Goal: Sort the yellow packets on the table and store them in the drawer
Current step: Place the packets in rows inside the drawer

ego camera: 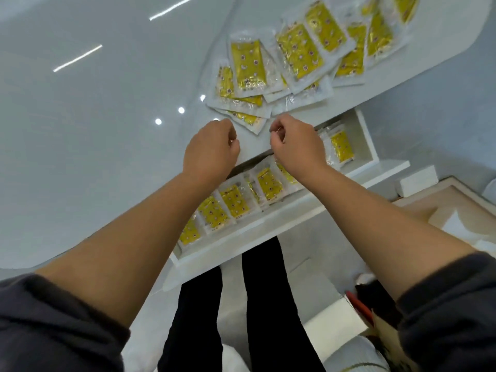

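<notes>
Hands, left hand (212,151) and right hand (295,146), curl closed mid-frame; any grip is unclear, hiding drawer (268,224) packets (233,201).

Bright, even indoor light from overhead — ceiling strips and round spots mirror as white glare on the glossy tabletop (107,130), toward its far left. Shadows are soft and faint. The wide lens bends the tabletop's right edge and stretches the sleeves (48,323) at the lower corners. Detail on the far packets (300,52) looks slightly soft — perhaps compression.
</notes>
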`<action>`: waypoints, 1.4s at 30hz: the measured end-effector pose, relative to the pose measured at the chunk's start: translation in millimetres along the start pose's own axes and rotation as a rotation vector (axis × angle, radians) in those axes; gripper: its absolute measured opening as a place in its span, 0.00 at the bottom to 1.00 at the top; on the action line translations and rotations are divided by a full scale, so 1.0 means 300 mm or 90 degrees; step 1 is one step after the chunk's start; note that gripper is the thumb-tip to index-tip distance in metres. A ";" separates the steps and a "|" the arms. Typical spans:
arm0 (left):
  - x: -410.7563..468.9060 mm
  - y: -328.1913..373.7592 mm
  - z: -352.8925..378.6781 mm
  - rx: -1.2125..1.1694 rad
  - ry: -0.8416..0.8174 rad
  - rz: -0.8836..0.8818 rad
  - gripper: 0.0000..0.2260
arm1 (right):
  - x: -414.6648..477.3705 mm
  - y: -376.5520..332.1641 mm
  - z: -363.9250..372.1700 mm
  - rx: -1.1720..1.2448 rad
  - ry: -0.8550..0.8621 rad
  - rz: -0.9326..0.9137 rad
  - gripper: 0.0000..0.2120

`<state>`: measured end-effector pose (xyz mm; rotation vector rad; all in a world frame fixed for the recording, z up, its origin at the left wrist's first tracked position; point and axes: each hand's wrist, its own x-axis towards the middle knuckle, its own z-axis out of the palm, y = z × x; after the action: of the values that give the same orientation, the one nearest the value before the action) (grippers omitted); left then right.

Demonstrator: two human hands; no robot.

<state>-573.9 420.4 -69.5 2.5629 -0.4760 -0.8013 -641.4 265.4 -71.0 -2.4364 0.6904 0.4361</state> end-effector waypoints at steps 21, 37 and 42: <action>0.478 0.281 -0.013 -0.188 0.123 -0.291 0.39 | 0.542 0.057 -0.284 -0.174 0.079 0.173 0.46; 0.439 0.261 -0.137 -0.565 -0.004 -0.415 0.03 | 0.507 0.139 -0.340 0.540 -0.034 0.356 0.47; 0.501 0.320 -0.114 -0.479 -0.022 -0.447 0.08 | 0.508 0.148 -0.302 0.643 -0.172 0.325 0.45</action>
<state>-455.4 282.6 -66.9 1.9611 0.6552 -0.9973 -528.7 122.5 -86.0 -1.2252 1.0770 0.4458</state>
